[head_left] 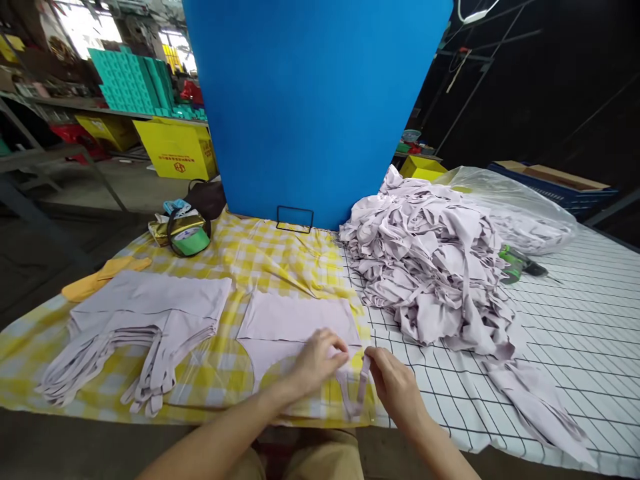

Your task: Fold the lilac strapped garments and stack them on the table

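Currently pinching one strap (363,385) in right fingers (376,358), curling left fingers (336,339) with unclear grip over one lilac garment (295,321).

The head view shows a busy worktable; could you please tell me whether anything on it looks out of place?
One lilac garment piece looks astray: it trails from the jumbled heap toward the near edge of the checked white tablecloth, unlike the layered stack at left. No spill is evident.

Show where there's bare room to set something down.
Free: yellow checked cloth between the blue board and flat garment; white gridded cloth right of the green-and-black object. Crowded: fabric heap, stacked garments, around left hand and right hand.
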The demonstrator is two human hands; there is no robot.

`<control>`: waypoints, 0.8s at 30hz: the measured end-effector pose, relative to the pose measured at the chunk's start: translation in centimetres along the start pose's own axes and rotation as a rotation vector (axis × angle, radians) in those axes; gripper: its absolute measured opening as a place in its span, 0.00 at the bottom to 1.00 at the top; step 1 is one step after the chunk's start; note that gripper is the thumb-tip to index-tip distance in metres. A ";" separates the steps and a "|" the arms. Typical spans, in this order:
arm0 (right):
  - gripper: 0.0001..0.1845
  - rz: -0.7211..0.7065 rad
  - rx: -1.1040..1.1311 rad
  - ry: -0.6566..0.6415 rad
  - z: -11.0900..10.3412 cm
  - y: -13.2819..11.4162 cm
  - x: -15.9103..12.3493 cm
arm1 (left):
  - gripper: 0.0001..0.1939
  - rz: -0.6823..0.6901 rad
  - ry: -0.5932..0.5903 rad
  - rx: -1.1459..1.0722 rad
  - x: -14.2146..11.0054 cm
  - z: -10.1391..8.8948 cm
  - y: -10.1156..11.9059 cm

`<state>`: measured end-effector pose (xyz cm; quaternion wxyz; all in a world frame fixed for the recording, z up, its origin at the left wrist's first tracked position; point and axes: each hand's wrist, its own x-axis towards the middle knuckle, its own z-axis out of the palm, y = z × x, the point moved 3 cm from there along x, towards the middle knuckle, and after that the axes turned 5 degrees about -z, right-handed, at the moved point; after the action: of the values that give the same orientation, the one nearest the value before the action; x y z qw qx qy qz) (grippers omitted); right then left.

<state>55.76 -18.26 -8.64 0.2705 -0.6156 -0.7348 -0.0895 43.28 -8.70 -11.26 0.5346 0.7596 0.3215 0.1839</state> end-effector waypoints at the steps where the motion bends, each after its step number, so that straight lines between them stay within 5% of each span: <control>1: 0.11 0.076 0.069 0.012 0.5 0.3 0.0 | 0.07 0.044 0.093 0.178 0.5 -0.8 -0.8; 6: 0.08 0.402 0.436 -0.038 3.1 0.6 0.6 | 0.07 0.196 0.032 0.659 2.3 -2.7 -3.5; 13: 0.08 0.452 0.554 -0.026 5.8 0.7 2.4 | 0.06 0.366 -0.040 0.975 2.6 -2.3 -3.5; 24: 0.09 0.489 0.434 -0.035 7.8 1.1 3.5 | 0.04 0.108 0.064 0.518 4.2 -2.8 -4.6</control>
<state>54.20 -11.37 -13.60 0.3960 -0.7032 -0.5719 0.1472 43.25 -2.90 -14.81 0.3012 0.8811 0.3334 0.1476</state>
